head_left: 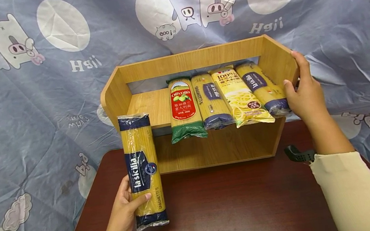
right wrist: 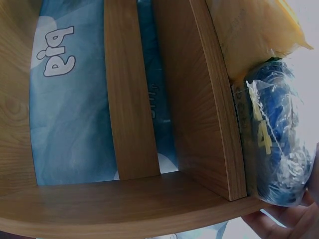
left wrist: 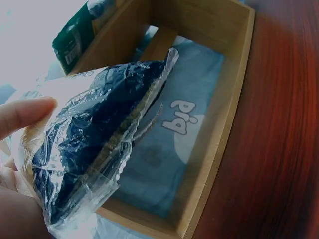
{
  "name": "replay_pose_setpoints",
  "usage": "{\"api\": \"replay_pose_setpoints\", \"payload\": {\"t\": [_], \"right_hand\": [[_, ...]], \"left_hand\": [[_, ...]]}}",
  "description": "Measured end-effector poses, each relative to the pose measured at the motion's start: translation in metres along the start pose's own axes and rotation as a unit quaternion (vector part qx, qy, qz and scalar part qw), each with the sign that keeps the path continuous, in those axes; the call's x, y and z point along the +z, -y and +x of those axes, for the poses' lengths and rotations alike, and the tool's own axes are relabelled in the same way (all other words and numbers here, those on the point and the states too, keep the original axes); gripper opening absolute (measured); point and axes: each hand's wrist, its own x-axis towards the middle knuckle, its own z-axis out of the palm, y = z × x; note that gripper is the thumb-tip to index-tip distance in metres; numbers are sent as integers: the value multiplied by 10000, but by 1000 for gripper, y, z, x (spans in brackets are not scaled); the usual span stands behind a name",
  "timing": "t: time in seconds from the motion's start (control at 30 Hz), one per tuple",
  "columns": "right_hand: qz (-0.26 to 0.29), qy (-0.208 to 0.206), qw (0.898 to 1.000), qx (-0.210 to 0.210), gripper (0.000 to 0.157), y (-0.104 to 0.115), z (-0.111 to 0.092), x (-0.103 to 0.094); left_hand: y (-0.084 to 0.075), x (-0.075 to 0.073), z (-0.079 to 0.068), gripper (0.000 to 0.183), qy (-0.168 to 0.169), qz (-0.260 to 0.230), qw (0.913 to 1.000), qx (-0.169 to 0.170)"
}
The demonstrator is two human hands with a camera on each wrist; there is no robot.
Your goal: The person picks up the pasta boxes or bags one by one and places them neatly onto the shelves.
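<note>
My left hand grips a blue-and-yellow packet of spaghetti by its lower half, thumb across the front. The packet stands upright, left of the shelf's middle, overlapping its left side. In the left wrist view the packet's dark blue end points toward the shelf's lower opening. My right hand holds the right side panel of the wooden shelf, thumb on the inner side and fingers outside. Right beside that thumb lies another blue-and-yellow spaghetti packet.
On the upper board, left to right, lie a red-and-green pasta packet, a blue-banded spaghetti packet and a pale yellow noodle packet. Bare board shows left of them. The shelf stands on a dark red table before a patterned cloth.
</note>
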Motion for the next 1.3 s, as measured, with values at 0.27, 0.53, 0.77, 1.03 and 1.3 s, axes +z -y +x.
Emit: {"api": "replay_pose_setpoints", "payload": {"t": [0.27,0.53,0.77,1.03,1.3], "right_hand": [[20,-28,10000,-23,70,0,0,1],[-32,-9,10000,3,70,0,0,0],[34,-5,10000,-11,70,0,-1,0],[13,-38,10000,-28,70,0,0,0],[-22,-22,10000,12,70,0,-1,0]], "left_hand": [[-4,6,8,67,186,-148,9997,-5],[-9,11,15,68,267,-67,9996,-113],[-17,10,18,63,418,-122,9988,-229],[-27,17,25,62,568,-341,9977,-131],[-39,26,32,59,538,-671,9962,-150]]}}
